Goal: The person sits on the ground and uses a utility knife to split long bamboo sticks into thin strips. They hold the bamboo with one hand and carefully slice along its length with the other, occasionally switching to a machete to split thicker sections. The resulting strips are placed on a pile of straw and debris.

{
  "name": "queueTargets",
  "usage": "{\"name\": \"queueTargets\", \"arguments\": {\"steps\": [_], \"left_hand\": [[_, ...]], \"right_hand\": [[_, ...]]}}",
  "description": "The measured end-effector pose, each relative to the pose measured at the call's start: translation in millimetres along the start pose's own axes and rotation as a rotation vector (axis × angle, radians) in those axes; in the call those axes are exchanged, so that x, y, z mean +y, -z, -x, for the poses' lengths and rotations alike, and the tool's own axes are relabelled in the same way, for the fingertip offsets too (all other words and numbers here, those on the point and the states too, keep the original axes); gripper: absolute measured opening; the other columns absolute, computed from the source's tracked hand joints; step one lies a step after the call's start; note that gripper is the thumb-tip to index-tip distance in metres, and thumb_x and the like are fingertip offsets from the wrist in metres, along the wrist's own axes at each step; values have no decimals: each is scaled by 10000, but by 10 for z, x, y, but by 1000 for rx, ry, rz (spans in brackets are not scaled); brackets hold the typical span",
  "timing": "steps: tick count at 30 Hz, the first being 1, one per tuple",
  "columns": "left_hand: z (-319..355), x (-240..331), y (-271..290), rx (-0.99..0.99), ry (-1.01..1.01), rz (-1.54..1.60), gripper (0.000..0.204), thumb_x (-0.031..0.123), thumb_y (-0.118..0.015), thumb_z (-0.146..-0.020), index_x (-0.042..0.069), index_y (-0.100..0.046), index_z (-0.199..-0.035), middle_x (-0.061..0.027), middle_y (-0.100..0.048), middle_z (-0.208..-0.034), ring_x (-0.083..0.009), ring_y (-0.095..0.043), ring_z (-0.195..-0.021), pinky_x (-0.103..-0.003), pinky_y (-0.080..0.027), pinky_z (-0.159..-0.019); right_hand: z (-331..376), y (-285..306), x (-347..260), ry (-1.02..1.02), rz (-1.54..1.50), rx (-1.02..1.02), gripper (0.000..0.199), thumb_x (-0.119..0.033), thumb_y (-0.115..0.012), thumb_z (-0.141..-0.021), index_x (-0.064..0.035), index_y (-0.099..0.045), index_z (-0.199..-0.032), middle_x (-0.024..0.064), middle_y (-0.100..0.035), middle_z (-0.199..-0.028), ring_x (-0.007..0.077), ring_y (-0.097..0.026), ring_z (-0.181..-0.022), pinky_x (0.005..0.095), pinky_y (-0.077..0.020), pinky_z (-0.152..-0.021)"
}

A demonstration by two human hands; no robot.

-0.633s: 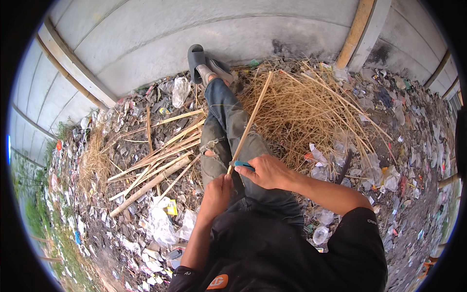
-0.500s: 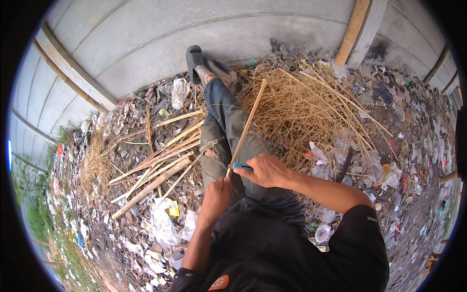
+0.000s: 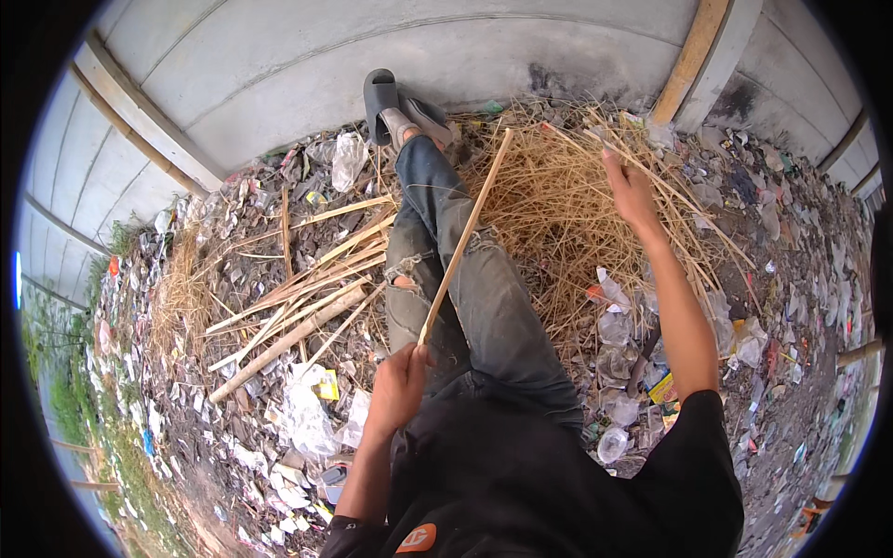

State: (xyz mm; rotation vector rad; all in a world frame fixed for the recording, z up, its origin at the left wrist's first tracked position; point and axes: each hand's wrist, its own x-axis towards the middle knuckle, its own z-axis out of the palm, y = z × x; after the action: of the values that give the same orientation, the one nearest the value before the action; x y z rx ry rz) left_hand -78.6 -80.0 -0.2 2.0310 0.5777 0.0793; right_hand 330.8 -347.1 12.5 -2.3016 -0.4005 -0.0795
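My left hand (image 3: 398, 386) is closed around the lower end of a bamboo strip (image 3: 467, 232), which slants up and away over my crossed legs. Near the hand, the strip looks paler and notched. My right hand (image 3: 633, 191) is stretched out far to the right, above a heap of thin shavings (image 3: 549, 214). Its fingers are closed on the small blue-handled knife seen in the earlier picture. A bit of its blade (image 3: 595, 139) seems to poke out past the fingertips, while the handle is hidden in the hand.
Several split bamboo strips (image 3: 344, 249) and a thicker round pole (image 3: 288, 344) lie left of my legs. Plastic scraps and litter (image 3: 307, 418) cover the ground. A grey concrete wall (image 3: 419, 56) with a wooden post (image 3: 690, 60) stands beyond my sandals (image 3: 379, 102).
My right hand has swung from the strip's lower end out to the far right, taking the knife along. My left hand still grips the strip, shifted slightly left and down.
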Motion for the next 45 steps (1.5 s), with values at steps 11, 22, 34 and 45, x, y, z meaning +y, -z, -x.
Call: {"name": "queueTargets", "arguments": {"steps": [11, 22, 34, 45], "left_hand": [[-547, 418, -251, 22, -152, 345, 394, 163, -623, -1060, -37, -615, -1399, 45, -546, -708, -44, -502, -645, -231, -418, -602], [-427, 386, -215, 163, -198, 4, 376, 35, -597, -1001, -25, -635, -1370, -194, -700, -787, -116, -601, -610, -310, -493, -604], [338, -109, 227, 87, -41, -141, 385, 78, -641, -983, 1, -656, -1360, -164, -679, -674, -128, -617, -572, -319, -499, -583], [-502, 115, 83, 101, 18, 370, 484, 406, -517, -1107, -5, -750, -1005, 23, -539, -623, -50, -448, -577, -259, -340, -529]], "right_hand": [[1369, -565, -1354, 448, -3, -473, 725, -636, -507, -1008, 11, -689, -738, 217, -615, -585, 426, -663, -621, 495, -520, -594], [1363, -797, -1313, 479, 113, -476, 731, -665, -502, -998, -9, -671, -722, 234, -624, -598, 447, -670, -629, 519, -532, -581], [-610, -47, 738, -302, 34, 217, 795, -691, -417, -1040, -92, -463, -519, -17, -355, -460, 154, -294, -394, 420, -200, -437], [624, -468, -851, 242, -72, -173, 707, -615, -506, -1035, -17, -592, -668, 61, -427, -510, 200, -429, -482, 402, -325, -505]]}}
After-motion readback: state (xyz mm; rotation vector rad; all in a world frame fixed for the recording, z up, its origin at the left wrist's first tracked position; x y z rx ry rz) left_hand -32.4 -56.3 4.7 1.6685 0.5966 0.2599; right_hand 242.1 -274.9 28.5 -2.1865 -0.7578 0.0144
